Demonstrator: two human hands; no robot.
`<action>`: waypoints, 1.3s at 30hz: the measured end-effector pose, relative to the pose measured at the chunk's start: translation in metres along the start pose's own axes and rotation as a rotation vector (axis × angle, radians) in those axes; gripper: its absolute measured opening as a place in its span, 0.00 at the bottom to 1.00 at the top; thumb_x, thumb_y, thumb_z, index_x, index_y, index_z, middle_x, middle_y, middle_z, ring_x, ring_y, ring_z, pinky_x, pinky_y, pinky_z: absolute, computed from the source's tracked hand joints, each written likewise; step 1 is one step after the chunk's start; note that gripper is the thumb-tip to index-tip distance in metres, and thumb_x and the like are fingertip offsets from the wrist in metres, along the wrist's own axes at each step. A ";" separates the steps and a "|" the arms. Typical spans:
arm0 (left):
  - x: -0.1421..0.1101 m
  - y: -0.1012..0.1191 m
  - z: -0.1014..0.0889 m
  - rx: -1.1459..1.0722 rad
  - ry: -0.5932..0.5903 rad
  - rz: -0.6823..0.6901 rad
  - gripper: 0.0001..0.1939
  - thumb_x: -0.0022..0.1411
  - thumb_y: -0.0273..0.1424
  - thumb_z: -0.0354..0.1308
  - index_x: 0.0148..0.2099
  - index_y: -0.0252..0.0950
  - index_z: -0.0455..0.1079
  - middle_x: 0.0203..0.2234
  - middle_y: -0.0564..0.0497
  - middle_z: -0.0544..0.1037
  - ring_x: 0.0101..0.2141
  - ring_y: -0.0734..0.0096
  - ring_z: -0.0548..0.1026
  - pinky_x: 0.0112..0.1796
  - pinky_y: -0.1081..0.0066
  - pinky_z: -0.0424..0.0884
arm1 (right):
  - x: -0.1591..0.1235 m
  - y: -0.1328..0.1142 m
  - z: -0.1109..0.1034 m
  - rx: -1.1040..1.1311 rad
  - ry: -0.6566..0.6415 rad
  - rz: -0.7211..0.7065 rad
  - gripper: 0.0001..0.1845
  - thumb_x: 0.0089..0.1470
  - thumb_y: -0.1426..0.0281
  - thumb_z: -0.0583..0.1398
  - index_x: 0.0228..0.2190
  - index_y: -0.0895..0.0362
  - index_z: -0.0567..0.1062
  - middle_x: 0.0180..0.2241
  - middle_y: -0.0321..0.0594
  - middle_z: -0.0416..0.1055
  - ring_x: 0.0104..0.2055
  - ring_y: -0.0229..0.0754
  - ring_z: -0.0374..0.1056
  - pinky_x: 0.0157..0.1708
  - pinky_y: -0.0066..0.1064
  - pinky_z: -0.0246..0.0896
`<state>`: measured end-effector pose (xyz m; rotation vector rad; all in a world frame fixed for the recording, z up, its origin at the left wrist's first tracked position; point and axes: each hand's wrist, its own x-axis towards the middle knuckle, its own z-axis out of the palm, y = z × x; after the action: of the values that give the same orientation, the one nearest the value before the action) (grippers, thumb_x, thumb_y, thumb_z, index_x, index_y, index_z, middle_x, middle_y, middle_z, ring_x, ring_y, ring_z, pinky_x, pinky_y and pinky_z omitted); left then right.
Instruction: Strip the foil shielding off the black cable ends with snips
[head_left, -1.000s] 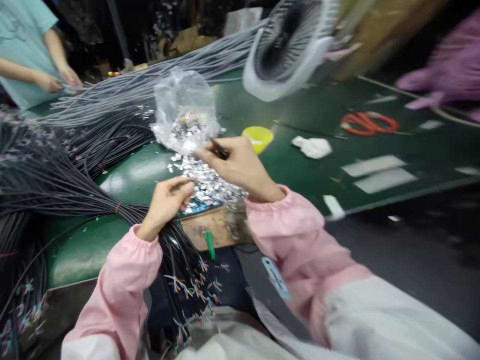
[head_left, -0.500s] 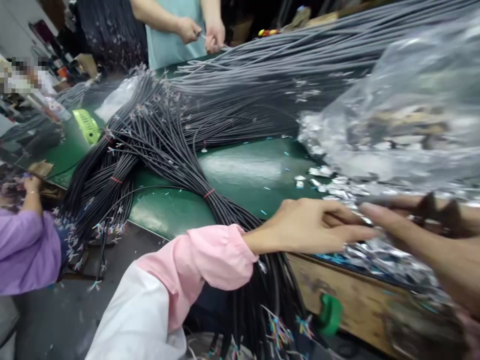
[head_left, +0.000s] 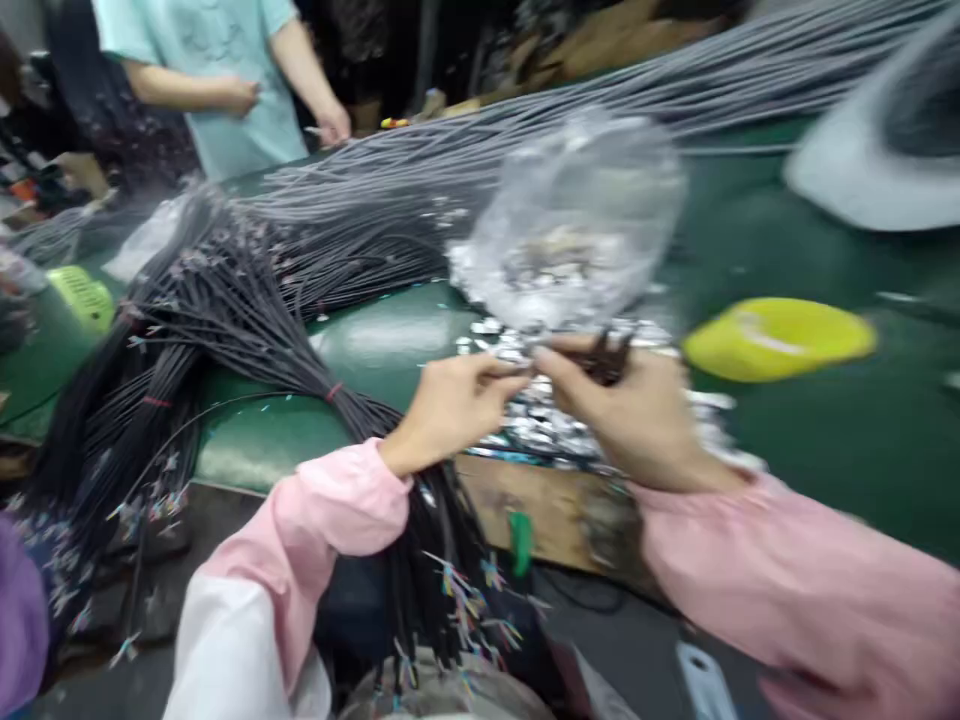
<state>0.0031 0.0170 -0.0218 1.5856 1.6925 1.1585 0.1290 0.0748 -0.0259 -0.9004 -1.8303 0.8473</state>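
My left hand (head_left: 456, 408) is closed in a pinch over the edge of a pile of silvery foil scraps (head_left: 551, 425). Whatever its fingertips hold is too small and blurred to name. Fingertip to fingertip with it, my right hand (head_left: 637, 415) is also closed, and a dark two-pronged tool (head_left: 604, 360) sticks up from its grip. Just left of my hands runs a bundle of black cables (head_left: 367, 405), tied with a red band (head_left: 334, 392). Stripped coloured wire ends (head_left: 461, 595) hang below my left forearm.
A clear plastic bag (head_left: 577, 210) lies behind my hands. To the right rest a yellow scoop-like object (head_left: 780, 340) and a blurred grey-white object (head_left: 847, 180). Long grey cables (head_left: 615, 105) cross the back of the green table (head_left: 825, 450). A co-worker in light blue (head_left: 225, 90) stands behind.
The view has swung right, so the cables and bag sit further left, and the yellow object has come into sight. My fingertips remain together. The co-worker's hands have moved apart.
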 end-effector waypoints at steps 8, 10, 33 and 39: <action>0.010 0.002 0.000 0.109 0.109 0.170 0.08 0.58 0.30 0.55 0.31 0.33 0.72 0.20 0.52 0.73 0.22 0.76 0.68 0.24 0.76 0.61 | 0.006 0.008 -0.005 0.140 0.152 0.054 0.14 0.45 0.62 0.60 0.24 0.62 0.77 0.18 0.37 0.70 0.18 0.33 0.60 0.18 0.25 0.56; 0.006 0.002 -0.001 0.121 0.123 0.171 0.09 0.58 0.32 0.54 0.31 0.33 0.72 0.19 0.54 0.70 0.21 0.77 0.66 0.23 0.76 0.60 | 0.005 0.005 -0.007 0.151 0.134 -0.007 0.13 0.47 0.64 0.59 0.25 0.62 0.77 0.17 0.36 0.68 0.18 0.32 0.58 0.18 0.25 0.54; 0.002 0.008 -0.004 -0.260 0.130 -0.052 0.10 0.54 0.35 0.59 0.27 0.33 0.69 0.11 0.58 0.67 0.11 0.82 0.63 0.13 0.80 0.58 | -0.003 0.006 -0.009 -0.016 0.029 -0.289 0.12 0.53 0.71 0.58 0.38 0.63 0.76 0.25 0.38 0.73 0.23 0.32 0.65 0.25 0.25 0.62; 0.000 0.011 -0.005 -0.348 0.191 -0.031 0.10 0.51 0.32 0.62 0.25 0.33 0.67 0.11 0.59 0.68 0.11 0.82 0.65 0.14 0.81 0.62 | -0.005 0.005 -0.011 -0.134 -0.037 -0.177 0.21 0.56 0.62 0.55 0.46 0.62 0.70 0.37 0.46 0.74 0.36 0.41 0.70 0.35 0.33 0.65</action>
<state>0.0043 0.0154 -0.0096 1.2646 1.5189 1.5340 0.1417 0.0751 -0.0278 -0.7962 -1.9853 0.6410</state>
